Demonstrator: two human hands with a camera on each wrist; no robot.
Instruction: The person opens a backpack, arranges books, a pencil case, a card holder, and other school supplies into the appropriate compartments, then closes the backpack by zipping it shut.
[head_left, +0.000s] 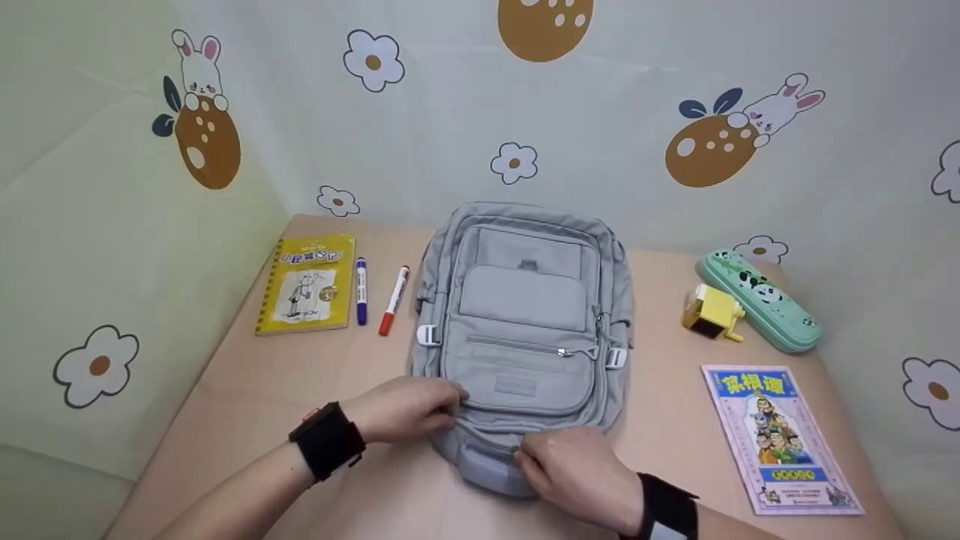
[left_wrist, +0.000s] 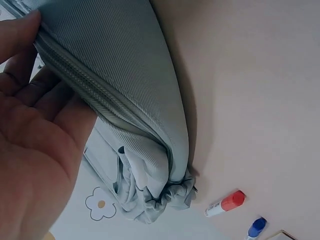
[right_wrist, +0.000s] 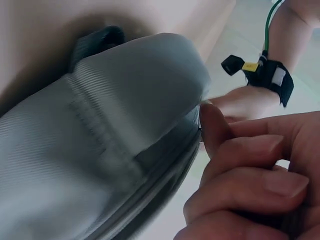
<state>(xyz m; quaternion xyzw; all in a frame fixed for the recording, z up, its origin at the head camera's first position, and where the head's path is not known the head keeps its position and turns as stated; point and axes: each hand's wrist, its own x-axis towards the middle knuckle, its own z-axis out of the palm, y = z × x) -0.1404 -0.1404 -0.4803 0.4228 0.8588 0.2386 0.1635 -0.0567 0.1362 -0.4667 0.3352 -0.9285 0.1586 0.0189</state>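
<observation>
Head view: between the thumb and fingers of the left hand (head_left: pixel 409 409), the zipped edge of the grey backpack (head_left: pixel 525 300) is gripped; farther right, its near end is pinched by the curled right hand (head_left: pixel 581 469). The backpack is laid flat mid-table (head_left: pixel 300 390), flanked leftward by a red-capped marker (head_left: pixel 394 300), blue-capped marker (head_left: pixel 361 292) and yellow book (head_left: pixel 311 281), rightward by a sharpener (head_left: pixel 709 309), green pencil case (head_left: pixel 765 300) and pink booklet (head_left: pixel 780 442).

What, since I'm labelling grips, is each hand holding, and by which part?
The grey fabric backpack: the left hand grips its zippered edge toward the end nearest the person; the right hand pinches at that end, exact part hidden.
</observation>
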